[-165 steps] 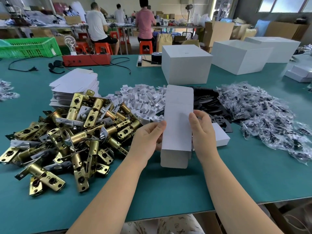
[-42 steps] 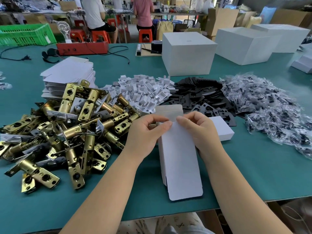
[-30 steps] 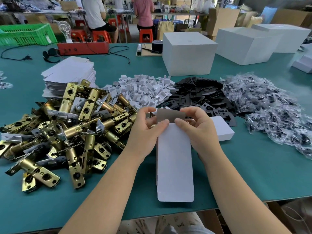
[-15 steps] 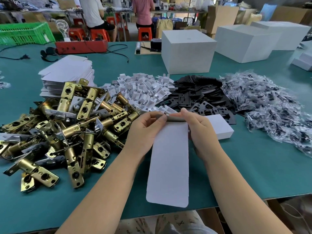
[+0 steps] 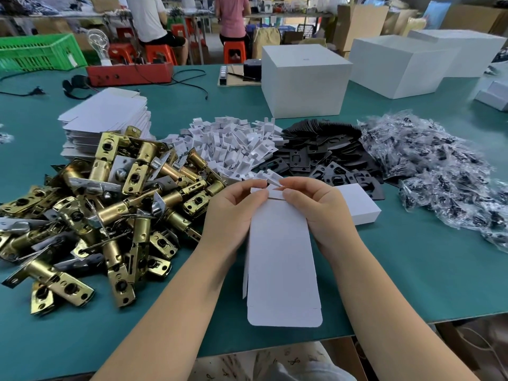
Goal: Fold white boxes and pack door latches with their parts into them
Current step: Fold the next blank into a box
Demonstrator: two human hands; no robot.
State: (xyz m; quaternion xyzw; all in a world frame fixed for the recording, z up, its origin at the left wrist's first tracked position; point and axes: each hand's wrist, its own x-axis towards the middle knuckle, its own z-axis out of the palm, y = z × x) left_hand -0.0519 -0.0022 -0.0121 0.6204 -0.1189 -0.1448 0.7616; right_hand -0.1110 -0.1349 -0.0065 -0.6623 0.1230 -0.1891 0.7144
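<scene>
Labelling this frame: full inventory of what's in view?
white box: one, half-folded, table front centre
door latches: pile, brass, left
flat box blanks: stack, white, behind latches
white inserts: pile, centre
black plates: pile, right of inserts
bagged parts: pile, clear bags, right
closed small box: one, white, by right hand
large boxes: three, white, far side
crate: one, green, far left
left hand: grip on box's far end
right hand: grip on box's far end
</scene>
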